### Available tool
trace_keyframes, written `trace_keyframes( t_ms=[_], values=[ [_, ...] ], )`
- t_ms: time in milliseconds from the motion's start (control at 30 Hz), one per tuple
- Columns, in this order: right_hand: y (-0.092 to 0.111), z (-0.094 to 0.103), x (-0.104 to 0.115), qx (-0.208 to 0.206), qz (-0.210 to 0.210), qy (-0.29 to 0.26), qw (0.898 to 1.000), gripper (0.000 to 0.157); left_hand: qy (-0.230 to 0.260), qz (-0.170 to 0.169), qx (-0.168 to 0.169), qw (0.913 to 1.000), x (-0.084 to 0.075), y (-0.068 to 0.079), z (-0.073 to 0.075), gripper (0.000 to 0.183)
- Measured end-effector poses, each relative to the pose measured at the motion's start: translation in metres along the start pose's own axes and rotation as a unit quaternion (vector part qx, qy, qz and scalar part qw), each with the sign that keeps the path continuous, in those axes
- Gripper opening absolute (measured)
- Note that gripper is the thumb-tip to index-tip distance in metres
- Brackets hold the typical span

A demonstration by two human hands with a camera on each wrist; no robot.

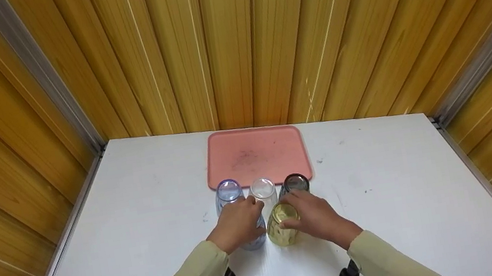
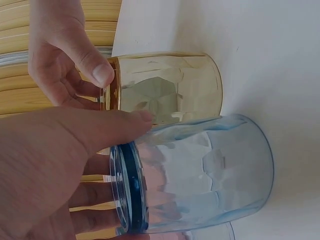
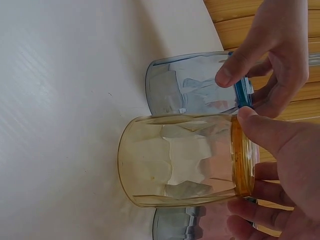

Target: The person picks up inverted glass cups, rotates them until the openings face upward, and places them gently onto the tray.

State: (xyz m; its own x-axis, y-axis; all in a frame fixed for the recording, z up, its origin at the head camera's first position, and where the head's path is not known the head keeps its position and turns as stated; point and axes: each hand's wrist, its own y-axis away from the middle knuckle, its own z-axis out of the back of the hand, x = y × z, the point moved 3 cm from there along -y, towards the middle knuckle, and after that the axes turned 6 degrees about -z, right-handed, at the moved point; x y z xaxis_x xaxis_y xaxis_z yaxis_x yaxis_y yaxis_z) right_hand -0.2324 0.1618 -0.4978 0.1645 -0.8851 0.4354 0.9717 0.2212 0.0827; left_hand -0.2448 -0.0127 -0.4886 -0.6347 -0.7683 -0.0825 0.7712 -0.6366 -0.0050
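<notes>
Several glass tumblers stand upside down in two rows on the white table. In the front row, my left hand point(image 1: 238, 222) grips a light-blue glass point(image 2: 215, 170) near its upturned base, thumb on the near side and fingers behind. Beside it, my right hand point(image 1: 315, 214) holds a yellow glass point(image 3: 190, 155) the same way, with the thumb and fingers around its base end. Both glasses have their rims down at the table. Behind them are a blue-violet glass point(image 1: 228, 190), a clear glass point(image 1: 263, 188) and a dark grey glass point(image 1: 296, 182), partly hidden by the hands.
A pink rectangular tray point(image 1: 256, 153) lies flat just behind the back row. The white table point(image 1: 398, 193) extends to both sides. Wood-patterned walls point(image 1: 231, 46) with metal corner posts enclose its back and sides.
</notes>
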Motion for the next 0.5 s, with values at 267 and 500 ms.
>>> trace_keyframes(
  t_ms=[267,500],
  values=[
    [0.0013,0.0013,0.0010,-0.001,0.003,0.014,1.000,0.054,0.013,0.007,0.008,0.9999,-0.0003,0.0003,-0.0012,0.050],
    [0.0003,0.0004,-0.0001,-0.014,0.029,0.032,0.999,0.054,0.002,0.002,0.002,1.0000,-0.0013,0.0014,-0.0008,0.049]
  ],
)
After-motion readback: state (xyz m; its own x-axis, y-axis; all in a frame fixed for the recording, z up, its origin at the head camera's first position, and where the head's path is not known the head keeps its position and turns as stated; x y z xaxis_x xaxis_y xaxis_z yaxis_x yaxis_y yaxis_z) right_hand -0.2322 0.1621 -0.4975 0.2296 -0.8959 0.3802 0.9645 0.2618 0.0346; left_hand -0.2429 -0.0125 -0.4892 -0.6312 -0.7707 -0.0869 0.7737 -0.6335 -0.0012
